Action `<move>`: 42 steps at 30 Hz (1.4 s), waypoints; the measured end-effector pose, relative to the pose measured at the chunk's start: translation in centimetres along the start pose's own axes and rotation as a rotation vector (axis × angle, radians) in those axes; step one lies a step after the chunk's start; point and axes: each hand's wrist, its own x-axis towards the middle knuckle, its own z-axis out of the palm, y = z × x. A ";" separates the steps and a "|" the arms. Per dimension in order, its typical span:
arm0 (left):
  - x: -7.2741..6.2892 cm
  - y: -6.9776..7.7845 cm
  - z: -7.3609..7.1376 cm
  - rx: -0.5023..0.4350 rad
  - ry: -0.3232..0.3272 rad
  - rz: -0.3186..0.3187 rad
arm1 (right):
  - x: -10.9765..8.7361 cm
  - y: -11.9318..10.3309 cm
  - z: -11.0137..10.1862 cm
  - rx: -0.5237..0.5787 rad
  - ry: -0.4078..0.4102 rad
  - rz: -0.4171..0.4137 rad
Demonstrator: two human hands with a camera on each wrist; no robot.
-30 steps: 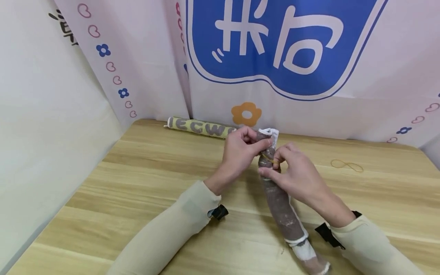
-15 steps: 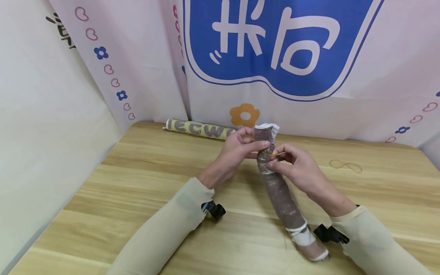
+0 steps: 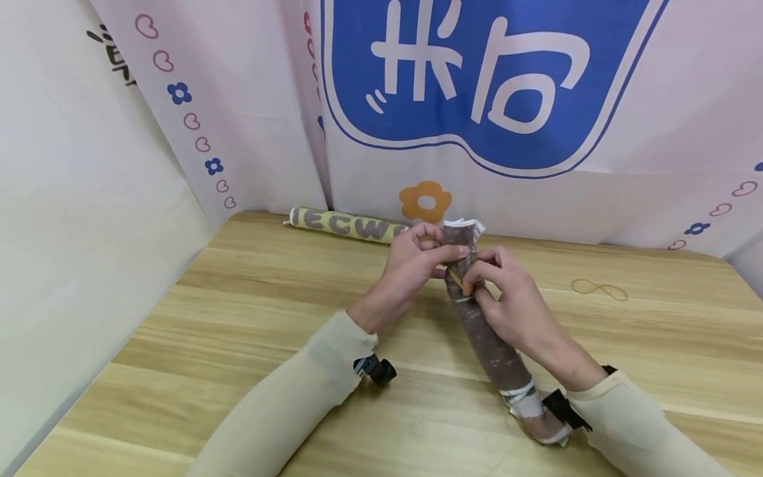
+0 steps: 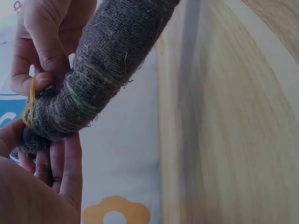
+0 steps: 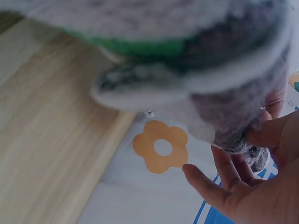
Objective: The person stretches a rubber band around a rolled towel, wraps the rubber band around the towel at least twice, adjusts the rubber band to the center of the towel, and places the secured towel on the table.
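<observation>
Your left hand (image 3: 411, 262) has its grip clamped on the grey-brown fabric roll (image 3: 491, 351) near its white-edged far end, your right hand (image 3: 517, 301) pinches a yellow band (image 4: 32, 91) against it, and the roll slants over the tabletop (image 3: 268, 298), with a yellow-green lettered roll (image 3: 352, 226) near the back edge.

Head view high, forward and down; wrist views close-up, orange flower (image 5: 161, 161) in both.

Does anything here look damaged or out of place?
The brown fabric roll looks worn: in the left wrist view, stray threads poke from its surface. A loose yellow band also lies apart on the table, twisted into a figure eight.
</observation>
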 end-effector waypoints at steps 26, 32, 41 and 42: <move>2.0 1.0 -1.0 0.051 -0.189 0.083 | 1.5 0.4 -2.2 0.168 -0.073 0.455; 3.4 1.5 -1.1 0.053 -0.196 -0.045 | 2.5 1.2 -2.2 0.383 -0.106 0.534; 4.2 2.7 -0.4 0.158 -0.116 -0.107 | 3.5 2.4 -2.1 0.502 -0.126 0.580; 4.2 2.7 -0.4 0.155 -0.103 -0.100 | 3.6 2.5 -1.9 0.502 -0.117 0.581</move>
